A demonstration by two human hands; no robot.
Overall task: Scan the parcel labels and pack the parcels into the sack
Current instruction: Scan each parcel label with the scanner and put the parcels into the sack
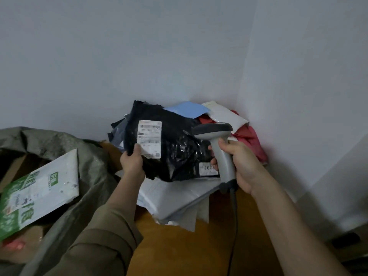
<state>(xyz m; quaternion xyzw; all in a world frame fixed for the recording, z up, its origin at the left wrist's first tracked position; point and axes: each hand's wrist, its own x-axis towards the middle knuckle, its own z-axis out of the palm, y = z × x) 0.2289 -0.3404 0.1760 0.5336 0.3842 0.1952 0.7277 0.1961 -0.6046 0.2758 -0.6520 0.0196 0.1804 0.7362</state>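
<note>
Sack (93, 168) mouth at left partly blocked by green-and-white mailer (39, 196) lying across it, open gap above the mailer; parcel pile (179, 196) fills the wall corner ahead, bare wooden tabletop (179, 246) free nr the person.

You face two pale grey walls (119, 56) meeting at a corner, above an orange-brown wooden counter (179, 248).
</note>
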